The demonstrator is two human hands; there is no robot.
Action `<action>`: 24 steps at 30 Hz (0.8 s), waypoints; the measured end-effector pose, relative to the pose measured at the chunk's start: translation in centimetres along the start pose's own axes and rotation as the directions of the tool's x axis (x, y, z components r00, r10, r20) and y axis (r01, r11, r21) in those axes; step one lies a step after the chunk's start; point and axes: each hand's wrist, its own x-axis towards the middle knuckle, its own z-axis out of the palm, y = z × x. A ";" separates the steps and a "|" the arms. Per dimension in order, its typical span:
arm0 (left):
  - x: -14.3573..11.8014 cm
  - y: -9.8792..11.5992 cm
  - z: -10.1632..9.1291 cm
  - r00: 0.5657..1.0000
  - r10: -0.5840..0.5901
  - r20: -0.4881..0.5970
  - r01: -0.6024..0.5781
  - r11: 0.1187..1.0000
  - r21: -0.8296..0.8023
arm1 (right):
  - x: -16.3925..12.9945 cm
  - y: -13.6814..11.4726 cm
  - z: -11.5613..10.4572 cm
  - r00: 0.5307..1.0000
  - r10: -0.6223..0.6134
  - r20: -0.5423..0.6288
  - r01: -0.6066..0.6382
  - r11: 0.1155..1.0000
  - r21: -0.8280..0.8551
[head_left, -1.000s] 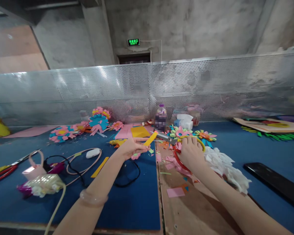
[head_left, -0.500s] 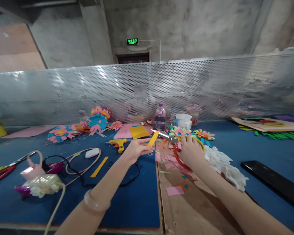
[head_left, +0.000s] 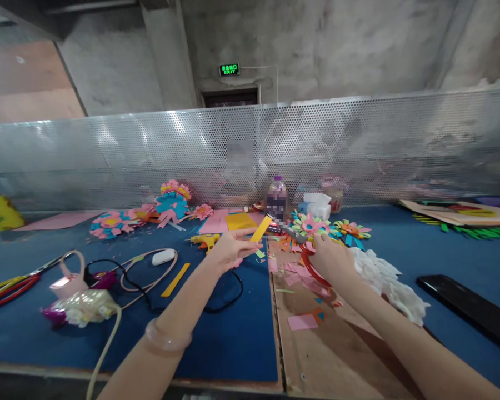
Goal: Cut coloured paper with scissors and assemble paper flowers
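A narrow yellow paper strip (head_left: 261, 229) stands up slantwise between the fingers of my left hand (head_left: 229, 249). My right hand (head_left: 330, 256) is closed round the handles of a pair of scissors (head_left: 312, 268), red on the near side and yellow behind. Their metal blades point left, close to the strip; whether they touch it I cannot tell. Below my left hand lies a second yellow strip (head_left: 175, 280) on the blue mat. A yellow sheet (head_left: 239, 221) rests on pink paper, and the yellow glue gun (head_left: 206, 241) is partly behind my left hand.
Paper flowers (head_left: 112, 222) stand at the back left, others beside a drink bottle (head_left: 277, 201). Pink scraps (head_left: 303, 321) litter the bare wooden strip. Crumpled tissues (head_left: 385, 280) and a black phone (head_left: 466, 311) lie right. Cables and another pair of scissors (head_left: 29, 278) occupy the left.
The view has shifted slightly, moving the scene to the right. The scissor blades now sit lower and a little right of the strip's tip. Both hands keep their hold.
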 end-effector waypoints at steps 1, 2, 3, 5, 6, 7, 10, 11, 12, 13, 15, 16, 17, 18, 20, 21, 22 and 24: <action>-0.5 0.7 -0.9 0.999 0.038 -0.028 -0.038 0.999 0.004 | 0.0 0.0 -0.1 1.000 0.007 0.008 -0.007 1.000 0.010; -1.2 1.4 -2.0 0.993 0.091 -0.069 -0.089 0.995 0.038 | 0.0 0.1 -0.2 1.000 0.009 0.019 -0.010 1.000 0.019; -2.0 2.0 -3.3 0.977 0.167 -0.133 -0.156 0.984 0.087 | 0.1 0.1 -0.3 0.999 0.012 0.035 -0.013 1.000 0.027; -4.1 2.8 -6.0 0.940 0.244 -0.237 -0.195 0.957 0.214 | 0.1 0.1 -0.3 0.997 0.015 0.070 -0.017 0.999 0.033; -5.3 2.8 -7.3 0.918 0.265 -0.296 -0.192 0.948 0.252 | 0.1 0.1 -0.2 0.997 0.012 0.079 -0.014 0.999 0.033; -6.4 2.7 -8.6 0.911 0.248 -0.330 -0.155 0.946 0.284 | 0.1 0.1 -0.1 0.997 0.002 0.079 -0.004 0.999 0.034; -9.3 1.2 -11.5 0.916 0.098 -0.388 0.018 0.958 0.285 | 0.1 0.1 0.2 0.998 -0.026 0.049 0.024 0.999 0.042; -10.0 0.5 -12.1 0.907 0.067 -0.416 0.057 0.959 0.279 | 0.1 0.0 0.3 0.998 -0.030 0.047 0.028 0.998 0.047; -10.5 -0.1 -12.6 0.895 0.036 -0.445 0.106 0.951 0.290 | 0.1 0.0 0.4 0.998 -0.030 0.053 0.027 0.998 0.055; -11.0 -0.7 -13.0 0.880 0.015 -0.475 0.142 0.945 0.293 | 0.1 -0.1 0.4 0.997 -0.029 0.069 0.025 0.998 0.063; -11.5 -1.6 -13.3 0.870 -0.009 -0.492 0.178 0.938 0.298 | 0.1 -0.2 0.4 0.994 -0.024 0.110 0.015 0.996 0.083; -11.7 -1.9 -13.4 0.870 -0.009 -0.493 0.185 0.933 0.309 | 0.0 -0.3 0.3 0.992 -0.023 0.125 0.012 0.996 0.093; -11.7 -2.1 -13.4 0.871 0.002 -0.491 0.186 0.924 0.334 | 0.0 -0.3 0.2 0.991 -0.025 0.133 0.012 0.995 0.100; -11.7 -2.3 -13.4 0.872 0.021 -0.488 0.188 0.907 0.375 | 0.0 -0.4 0.1 0.990 -0.030 0.139 0.016 0.994 0.106; -11.6 -2.5 -13.5 0.874 0.075 -0.479 0.192 0.854 0.483 | 0.0 -0.5 -0.1 0.987 -0.046 0.151 0.029 0.993 0.112; -11.4 -2.6 -13.6 0.875 0.102 -0.473 0.195 0.820 0.538 | -0.1 -0.5 -0.1 0.986 -0.054 0.158 0.036 0.993 0.113; -11.3 -2.7 -13.7 0.877 0.126 -0.463 0.201 0.780 0.592 | -0.1 -0.4 -0.2 0.984 -0.054 0.168 0.035 0.993 0.114; -11.0 -2.8 -13.9 0.883 0.162 -0.440 0.223 0.679 0.699 | -0.1 -0.3 -0.3 0.981 -0.049 0.190 0.026 0.993 0.118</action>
